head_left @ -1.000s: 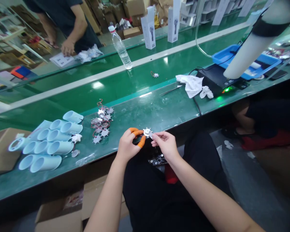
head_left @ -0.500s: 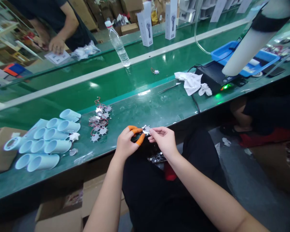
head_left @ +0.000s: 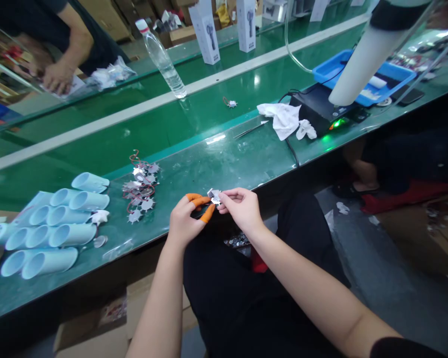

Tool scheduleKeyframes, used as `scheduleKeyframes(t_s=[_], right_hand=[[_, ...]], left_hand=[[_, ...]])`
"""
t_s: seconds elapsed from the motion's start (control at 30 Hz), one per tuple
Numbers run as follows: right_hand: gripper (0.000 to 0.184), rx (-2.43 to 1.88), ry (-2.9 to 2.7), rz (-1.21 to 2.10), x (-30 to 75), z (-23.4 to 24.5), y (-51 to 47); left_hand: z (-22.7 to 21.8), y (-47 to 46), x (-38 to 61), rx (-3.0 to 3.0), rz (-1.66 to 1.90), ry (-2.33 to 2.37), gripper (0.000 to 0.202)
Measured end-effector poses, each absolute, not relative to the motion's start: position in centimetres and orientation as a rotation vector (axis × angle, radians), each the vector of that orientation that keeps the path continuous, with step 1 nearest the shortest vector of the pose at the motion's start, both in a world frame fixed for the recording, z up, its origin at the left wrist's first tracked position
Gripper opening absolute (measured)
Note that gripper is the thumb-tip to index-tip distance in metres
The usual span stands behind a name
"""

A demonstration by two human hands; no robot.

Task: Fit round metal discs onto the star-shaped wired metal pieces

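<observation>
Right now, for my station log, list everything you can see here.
pale blue plastic tubes: about a dozen, pale blue, heaped at the bench's left end
spiked metal discs with wires: several, silver with red wire, left of the hands
small silver coin-like discs: a small pile, silver, on the lap
clear plastic water bottle: one, clear, beyond the belt
upright cardboard boxes: two, white, far bench
steel tweezers: one, silver, near bench
crumpled cloths: two, white, beside the tweezers
black device: one, black, green light, right
plastic tray: one, blue, behind the device
thick overhead tube: one, white, upper right
co-worker's hand: one, far side, upper left
spiked silver disc: one, silver, between the hands
left hand: one, orange finger cots, beside the disc
right hand: one, bare, fingertips on the disc
</observation>
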State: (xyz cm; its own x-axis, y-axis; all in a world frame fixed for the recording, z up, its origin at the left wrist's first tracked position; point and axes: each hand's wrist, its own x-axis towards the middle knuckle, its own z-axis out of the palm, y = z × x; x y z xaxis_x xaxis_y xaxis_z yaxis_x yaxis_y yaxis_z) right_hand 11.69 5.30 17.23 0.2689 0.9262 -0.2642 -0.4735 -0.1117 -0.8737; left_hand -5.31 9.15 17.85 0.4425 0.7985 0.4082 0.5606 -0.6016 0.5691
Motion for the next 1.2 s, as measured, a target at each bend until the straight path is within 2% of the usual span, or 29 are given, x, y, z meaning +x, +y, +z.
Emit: scheduleKeyframes(t_s=[1.2], right_hand=[[0.039, -1.156, -0.663, 1.353, 14.1, 17.0, 4.2]], left_hand=[[18.7, 9.2, -5.6, 2.164, 0.971, 1.192, 0.016]])
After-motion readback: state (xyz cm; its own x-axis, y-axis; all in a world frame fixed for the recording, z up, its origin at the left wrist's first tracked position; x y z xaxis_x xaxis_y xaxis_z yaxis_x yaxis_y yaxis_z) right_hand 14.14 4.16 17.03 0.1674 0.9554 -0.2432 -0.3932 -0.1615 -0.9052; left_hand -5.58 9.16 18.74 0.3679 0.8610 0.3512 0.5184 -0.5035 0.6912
